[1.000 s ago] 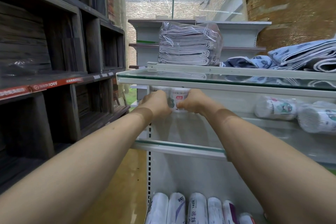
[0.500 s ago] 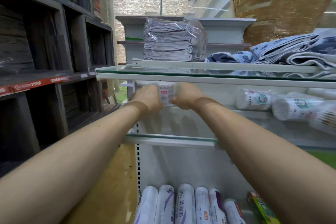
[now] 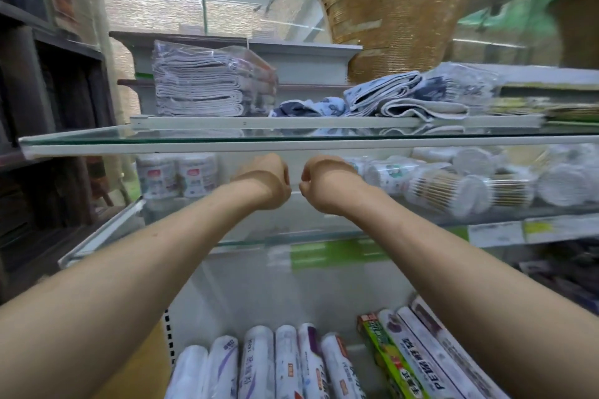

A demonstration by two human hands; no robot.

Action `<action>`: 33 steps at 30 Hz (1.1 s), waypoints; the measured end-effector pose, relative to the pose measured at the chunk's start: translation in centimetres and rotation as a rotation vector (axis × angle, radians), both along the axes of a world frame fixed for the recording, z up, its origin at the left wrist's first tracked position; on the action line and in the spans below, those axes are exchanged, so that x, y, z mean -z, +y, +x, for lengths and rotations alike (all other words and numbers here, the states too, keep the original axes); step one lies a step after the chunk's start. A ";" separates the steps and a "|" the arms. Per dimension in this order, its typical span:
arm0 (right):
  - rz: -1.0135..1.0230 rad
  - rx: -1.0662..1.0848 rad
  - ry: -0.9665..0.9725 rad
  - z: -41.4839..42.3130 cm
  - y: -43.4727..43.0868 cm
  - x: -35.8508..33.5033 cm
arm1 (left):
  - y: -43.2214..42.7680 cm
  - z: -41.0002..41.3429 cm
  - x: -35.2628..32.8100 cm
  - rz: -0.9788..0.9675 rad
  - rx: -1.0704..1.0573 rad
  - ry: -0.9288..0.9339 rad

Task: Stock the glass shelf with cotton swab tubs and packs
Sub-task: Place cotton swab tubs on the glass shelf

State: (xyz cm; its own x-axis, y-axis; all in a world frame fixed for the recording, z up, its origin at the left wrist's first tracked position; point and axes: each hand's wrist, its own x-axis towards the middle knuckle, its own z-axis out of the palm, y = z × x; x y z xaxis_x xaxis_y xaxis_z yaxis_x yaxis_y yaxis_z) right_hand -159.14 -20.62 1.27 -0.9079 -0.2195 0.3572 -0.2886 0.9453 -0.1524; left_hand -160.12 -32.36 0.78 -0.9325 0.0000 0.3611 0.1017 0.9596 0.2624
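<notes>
1. Currently my left hand [image 3: 265,180] hovers over the glass shelf [image 3: 291,222], fingers curled into a fist, holding nothing.
2. My right hand [image 3: 327,181] is just beside it over the same shelf, not touching it, likewise curled and empty.
3. Two cotton swab tubs [image 3: 176,175] stand upright at the shelf's left end, side by side.
4. Further tubs [image 3: 437,186] lie on their sides along the shelf's right part.

upright swab tubs [image 3: 176,176], glass shelf [image 3: 107,230] left end, toppled tubs [image 3: 437,185] right
</notes>
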 end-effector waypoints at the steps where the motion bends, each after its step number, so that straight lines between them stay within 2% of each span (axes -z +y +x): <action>1: 0.007 0.007 0.013 0.3 1.0 0.1 | 0.9 0.0 -0.1 -0.001 0.016 -0.008; 7: -0.011 0.054 0.091 2.5 6.2 0.6 | 5.4 1.4 -0.7 -0.038 0.144 -0.066; 15: -0.017 0.169 0.108 4.8 12.1 0.1 | 9.0 3.1 -0.7 -0.055 0.305 0.014; 23: -0.019 0.289 0.128 5.4 16.8 -0.1 | 9.7 3.6 -0.6 -0.087 0.321 -0.004; 33: 0.027 0.380 0.104 3.9 16.9 1.4 | 9.8 4.1 -0.4 -0.089 0.255 -0.025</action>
State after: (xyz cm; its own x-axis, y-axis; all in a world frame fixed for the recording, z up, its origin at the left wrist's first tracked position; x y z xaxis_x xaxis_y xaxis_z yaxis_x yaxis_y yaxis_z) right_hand -155.22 -3.70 -0.10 -0.8855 0.1146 0.4503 0.0700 0.9909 -0.1147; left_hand -156.02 -22.57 1.20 -0.9068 0.2667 0.3264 0.3376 0.9231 0.1839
